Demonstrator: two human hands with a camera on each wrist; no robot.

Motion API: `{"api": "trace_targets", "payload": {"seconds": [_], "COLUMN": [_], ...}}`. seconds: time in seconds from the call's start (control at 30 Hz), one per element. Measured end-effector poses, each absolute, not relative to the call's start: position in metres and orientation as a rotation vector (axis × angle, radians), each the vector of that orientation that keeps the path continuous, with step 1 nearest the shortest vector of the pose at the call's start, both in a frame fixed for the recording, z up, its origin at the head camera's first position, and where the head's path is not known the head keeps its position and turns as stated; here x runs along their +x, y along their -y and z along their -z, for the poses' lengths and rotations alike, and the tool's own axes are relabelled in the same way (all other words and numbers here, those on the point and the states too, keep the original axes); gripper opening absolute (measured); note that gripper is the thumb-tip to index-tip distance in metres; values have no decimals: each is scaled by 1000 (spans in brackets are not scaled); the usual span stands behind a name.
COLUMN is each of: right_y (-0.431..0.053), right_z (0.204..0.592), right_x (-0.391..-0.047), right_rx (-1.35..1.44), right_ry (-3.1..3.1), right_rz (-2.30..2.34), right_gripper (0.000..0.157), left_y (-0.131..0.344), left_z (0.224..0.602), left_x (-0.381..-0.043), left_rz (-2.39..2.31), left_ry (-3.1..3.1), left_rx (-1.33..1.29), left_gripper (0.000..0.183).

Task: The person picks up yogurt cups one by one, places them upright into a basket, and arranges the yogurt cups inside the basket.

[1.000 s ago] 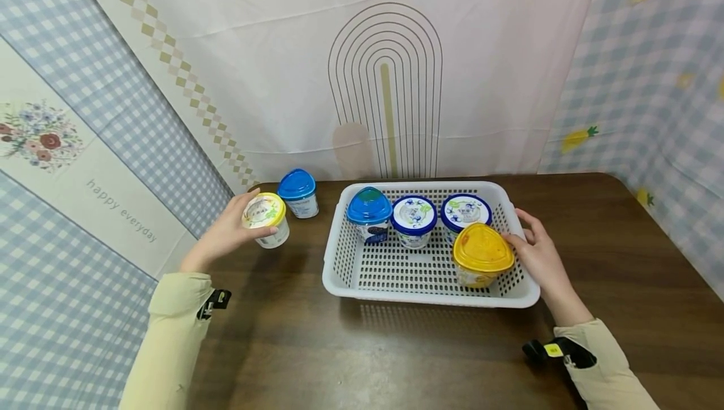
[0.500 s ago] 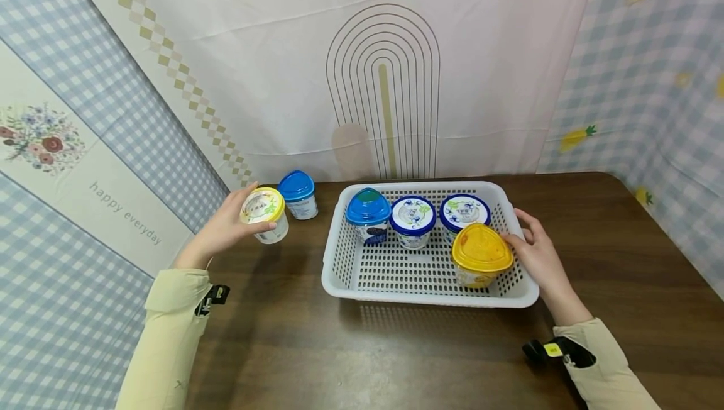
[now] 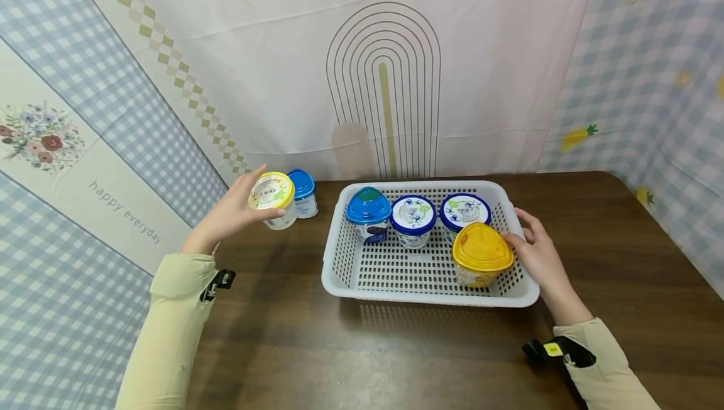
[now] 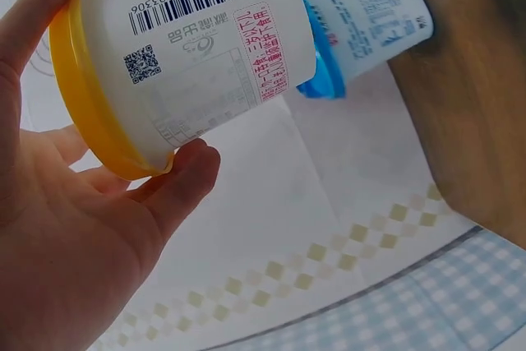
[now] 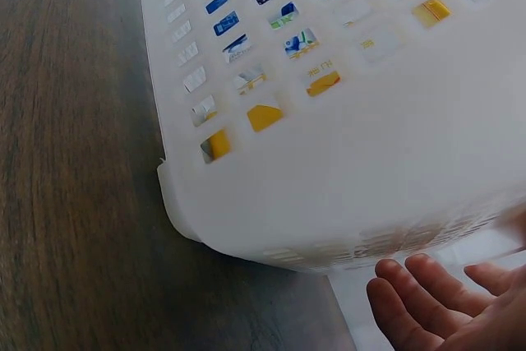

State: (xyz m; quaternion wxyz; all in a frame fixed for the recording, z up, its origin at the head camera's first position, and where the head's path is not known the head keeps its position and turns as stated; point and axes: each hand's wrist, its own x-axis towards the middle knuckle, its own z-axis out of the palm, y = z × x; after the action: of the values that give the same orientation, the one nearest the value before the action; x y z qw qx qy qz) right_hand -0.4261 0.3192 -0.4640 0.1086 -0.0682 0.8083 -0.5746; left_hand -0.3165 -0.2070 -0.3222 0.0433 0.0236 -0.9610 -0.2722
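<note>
My left hand grips a white tub with a yellow lid by its lid, thumb and fingers on opposite sides, held up off the table. In the left wrist view the tub shows a barcode on its side. Just behind it stands a blue-lidded tub, partly hidden. My right hand holds the right rim of a white plastic basket, thumb over the rim and fingers outside. Inside the basket, close to the thumb, is a yellow-lidded tub with a triangular lid.
Along the basket's back stand a blue triangular-lidded tub and two round blue-and-white-lidded tubs, one in the middle and one farther right. The brown wooden table meets a printed cloth backdrop at the rear.
My left hand has lifted the yellow-lidded tub higher and moved it slightly right, so it now covers part of the blue-lidded tub. My right hand and the basket have stayed put.
</note>
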Motion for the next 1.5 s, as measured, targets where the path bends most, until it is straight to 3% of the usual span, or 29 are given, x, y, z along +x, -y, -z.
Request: {"api": "trace_targets", "payload": {"seconds": [1.5], "right_y": [-319], "right_z": [469], "right_x": [-430], "right_rx": [-209], "right_ry": [-2372], "right_rz": [1708], "right_gripper": [73], "left_y": [131], "left_z": [300], "left_x": [-350], "left_rz": [757], "left_ry": [2988], "left_rx": [-279], "left_gripper": [112]}}
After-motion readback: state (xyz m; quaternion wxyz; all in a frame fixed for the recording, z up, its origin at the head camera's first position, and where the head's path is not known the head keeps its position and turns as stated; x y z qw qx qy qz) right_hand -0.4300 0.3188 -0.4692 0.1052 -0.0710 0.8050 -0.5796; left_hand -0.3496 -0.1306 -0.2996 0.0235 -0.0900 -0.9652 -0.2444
